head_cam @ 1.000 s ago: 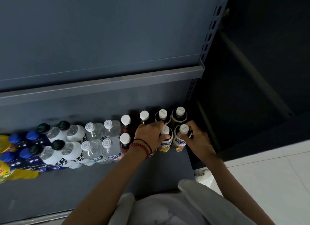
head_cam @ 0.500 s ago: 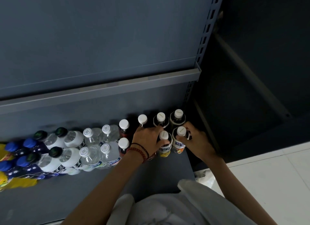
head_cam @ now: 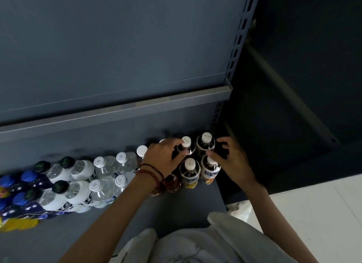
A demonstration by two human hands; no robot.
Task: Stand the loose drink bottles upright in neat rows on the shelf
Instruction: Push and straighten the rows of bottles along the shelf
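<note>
Head view: left hand (head_cam: 164, 159) has moved back to grip the rear bottle (head_cam: 187, 148), right hand (head_cam: 233, 161) the corner bottle (head_cam: 205, 145); both stand upright, caps up.

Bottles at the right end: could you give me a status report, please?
Left hand grips back bottle. Right hand pinches front bottle. Both upright. Nothing blocking.

Both bare forearms reach forward, wrists level. The left hand (head_cam: 166, 157) arches palm-down with curled fingers; whether they grip anything is unclear. The right hand (head_cam: 233, 164) pinches the front bottle (head_cam: 209, 171) by its cap, other fingers curled.
</note>
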